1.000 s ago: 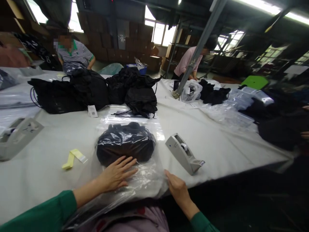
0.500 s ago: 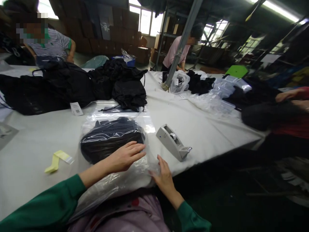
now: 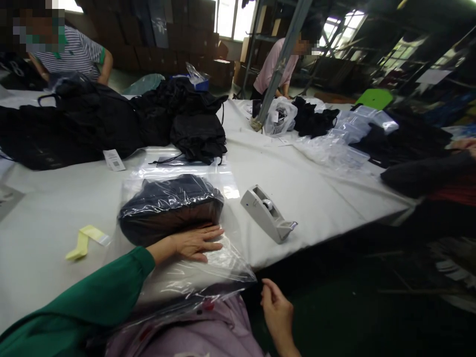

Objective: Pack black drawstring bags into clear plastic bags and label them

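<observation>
The black bag (image 3: pixel 171 210) lies inside a clear plastic sleeve (image 3: pixel 230 258) on the white tabletop (image 3: pixel 33 267), and it is the landmark for everything else. Just on its near side, the left hand (image 3: pixel 199 243) lies flat, palm down with fingers spread, on the sleeve. Nearer the wearer and to the bag's right, the right hand (image 3: pixel 277 307) is partly curled at the sleeve's corner; whether it pinches the film cannot be told. Right of the bag sits a grey tape dispenser (image 3: pixel 266 213); left of it lies a bent yellow strip (image 3: pixel 87 239). Beyond the bag are heaped black drawstring bags (image 3: pixel 100 119), with a white tag (image 3: pixel 114 160) at their near edge.
</observation>
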A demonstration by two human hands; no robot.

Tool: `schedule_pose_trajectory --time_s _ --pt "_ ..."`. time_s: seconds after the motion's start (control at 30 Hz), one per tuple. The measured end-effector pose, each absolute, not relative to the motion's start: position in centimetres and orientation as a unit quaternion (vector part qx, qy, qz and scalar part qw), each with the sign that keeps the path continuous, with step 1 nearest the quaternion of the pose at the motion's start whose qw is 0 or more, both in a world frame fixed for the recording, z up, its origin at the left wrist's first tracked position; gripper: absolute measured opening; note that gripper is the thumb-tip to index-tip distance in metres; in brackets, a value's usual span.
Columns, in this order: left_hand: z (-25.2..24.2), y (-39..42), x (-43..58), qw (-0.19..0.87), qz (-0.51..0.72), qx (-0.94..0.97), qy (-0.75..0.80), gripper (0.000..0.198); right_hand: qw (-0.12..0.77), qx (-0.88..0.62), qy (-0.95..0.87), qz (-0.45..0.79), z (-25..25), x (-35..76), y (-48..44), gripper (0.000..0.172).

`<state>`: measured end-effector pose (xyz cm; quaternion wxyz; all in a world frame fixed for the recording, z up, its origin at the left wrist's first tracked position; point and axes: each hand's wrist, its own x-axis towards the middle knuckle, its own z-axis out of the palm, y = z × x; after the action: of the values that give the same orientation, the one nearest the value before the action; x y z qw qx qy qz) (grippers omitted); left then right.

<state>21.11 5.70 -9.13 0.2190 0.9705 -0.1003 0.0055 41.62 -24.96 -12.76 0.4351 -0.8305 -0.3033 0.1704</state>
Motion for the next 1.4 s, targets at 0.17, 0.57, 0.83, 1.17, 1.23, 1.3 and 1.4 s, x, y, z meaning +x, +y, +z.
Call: schedule_pose_trajectory --time_s 0.17,0.57,0.83,1.17,1.23,1.3,1.4 --pt "-6.2 1.3 19.7 0.243 0.013 0.967 -0.07 0.055 0.465 -0.801 -0.301 0.229 -10.4 44.2 -24.3 0.064" --pt "-5.4 -3.6 1.8 0.397 0.25 0.483 0.74 0.115 0.451 -0.681 -0.282 0.502 -6.9 42.3 -11.7 0.059" --pt "-6.0 -8.4 -0.7 0.676 0.324 0.308 0.586 0.054 0.476 -0.63 -0.202 0.58 -5.6 42.4 -14.7 0.04" --pt "-10.7 -14.3 -1.2 0.587 0.337 0.285 0.679 0.055 0.449 -0.689 -0.235 0.518 -9.1 42.2 -19.8 0.044" --pt "-10.6 -15.2 -0.7 0.583 0.371 0.26 0.675 0.052 0.463 -0.683 -0.221 0.52 -9.0 42.2 -19.9 0.047" --pt "-10.5 -16.1 -0.3 0.584 0.389 0.242 0.67 0.051 0.464 -0.68 -0.2 0.531 -9.1 42.1 -20.0 0.054" --pt "-10.4 -16.9 0.2 0.601 0.377 0.25 0.659 0.048 0.45 -0.701 -0.201 0.515 -9.5 42.4 -20.4 0.058"
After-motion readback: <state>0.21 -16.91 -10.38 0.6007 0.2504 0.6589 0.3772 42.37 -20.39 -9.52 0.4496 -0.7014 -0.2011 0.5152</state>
